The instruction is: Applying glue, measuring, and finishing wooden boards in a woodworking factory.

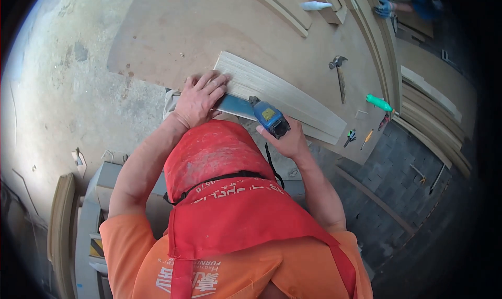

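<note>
My left hand (pixel 201 96) lies over the left end of a pale grooved wooden board (pixel 277 95), fingers spread across it. Its thumb is partly hidden near a narrow blue-faced strip (pixel 238 106) along the board's near edge. My right hand (pixel 290 142) is closed round a blue and black handheld power tool (pixel 269 117) with a yellow label. The tool's dark front end is over the strip, and I cannot tell whether it touches. The tool's grip is hidden under its body and my fingers.
The brown worktable (pixel 172 32) carries a hammer (pixel 340 77), a green bottle (pixel 379 102), a white bottle (pixel 316 6) and small tools. Long wooden mouldings (pixel 374 32) run along its right side. Another person's gloved hand (pixel 384 8) is at the far right.
</note>
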Motion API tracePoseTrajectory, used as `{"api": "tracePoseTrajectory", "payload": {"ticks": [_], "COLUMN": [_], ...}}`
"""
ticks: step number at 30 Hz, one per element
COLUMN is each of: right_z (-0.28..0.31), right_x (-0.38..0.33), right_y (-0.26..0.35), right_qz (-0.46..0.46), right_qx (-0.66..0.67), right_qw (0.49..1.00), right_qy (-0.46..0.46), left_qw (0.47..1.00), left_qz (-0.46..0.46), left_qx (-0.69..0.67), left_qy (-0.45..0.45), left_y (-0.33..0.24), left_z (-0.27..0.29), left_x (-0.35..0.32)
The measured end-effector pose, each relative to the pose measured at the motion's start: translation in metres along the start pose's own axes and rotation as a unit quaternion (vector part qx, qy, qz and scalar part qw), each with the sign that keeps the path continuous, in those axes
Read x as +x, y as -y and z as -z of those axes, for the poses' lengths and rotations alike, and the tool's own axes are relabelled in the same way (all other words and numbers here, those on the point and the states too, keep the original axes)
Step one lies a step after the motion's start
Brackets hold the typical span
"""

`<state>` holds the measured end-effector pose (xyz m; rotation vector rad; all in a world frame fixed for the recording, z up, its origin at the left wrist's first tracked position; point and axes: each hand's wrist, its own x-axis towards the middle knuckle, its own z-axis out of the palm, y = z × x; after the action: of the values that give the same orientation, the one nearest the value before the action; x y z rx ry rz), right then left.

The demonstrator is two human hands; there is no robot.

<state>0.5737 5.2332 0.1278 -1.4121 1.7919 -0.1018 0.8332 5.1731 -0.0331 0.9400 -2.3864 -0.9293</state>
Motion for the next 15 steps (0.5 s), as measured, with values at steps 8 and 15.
{"api": "tracePoseTrajectory", "payload": {"ticks": [8, 15], "right_z": [-0.044, -0.044], "right_x": [-0.138, -0.196], "right_y": [-0.12, -0.228], "right_qz": [-0.171, -0.239], "right_qx": [0.138, 0.215], "right_qw": [0.964, 0.927], "right_qy": [-0.151, -0.191], "left_qw": [0.986, 0.982], "left_qz": [-0.026, -0.049], "left_qx": [0.152, 0.122], "left_qy": [0.061, 0.138], "left_y": [-0.03, -0.114], "left_z": [-0.024, -0.1], "left_x": [0.019, 0.071]}}
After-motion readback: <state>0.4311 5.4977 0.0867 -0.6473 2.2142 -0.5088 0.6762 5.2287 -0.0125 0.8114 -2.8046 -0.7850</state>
